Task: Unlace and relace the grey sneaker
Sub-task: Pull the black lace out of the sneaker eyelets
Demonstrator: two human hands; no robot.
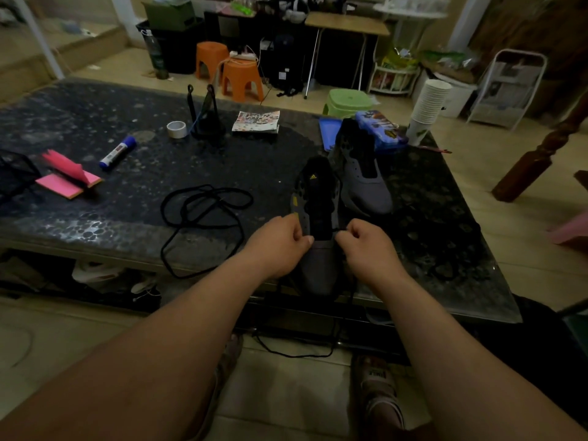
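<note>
Sneaker check, head view: grey sneaker [318, 259] sits at the near edge of the dark speckled table [95, 128], toe toward the person, tongue open, upper eyelets with no lace in them. Left hand [280, 246] has its fingers curled, thumb and forefinger pinching the left eyelet flap low on the shoe. Right hand [366, 246] is also curled tight, pinching the black lace [299, 355] at the right eyelet row; the tip shows just past the fingertips. The rest of that lace drops off the table edge and loops onto the floor tiles between the person's feet. Can't tell which eyelet the lace runs through, too dark. Second sneaker [362, 176] stands just behind and to the right, nearly touching the first, also unlaced. Loose lace [203, 211] lies in a tangle on the table left of the shoes, one loop hanging over the near edge. Further left: pink sticky notes [68, 183], glue stick [117, 152], tape roll [176, 128]. Far side of the table: black stand [206, 116], printed booklet [256, 121], blue case [378, 125], paper cup stack [429, 103]. On the floor beyond: two orange stools [241, 78], green stool [348, 101].
</note>
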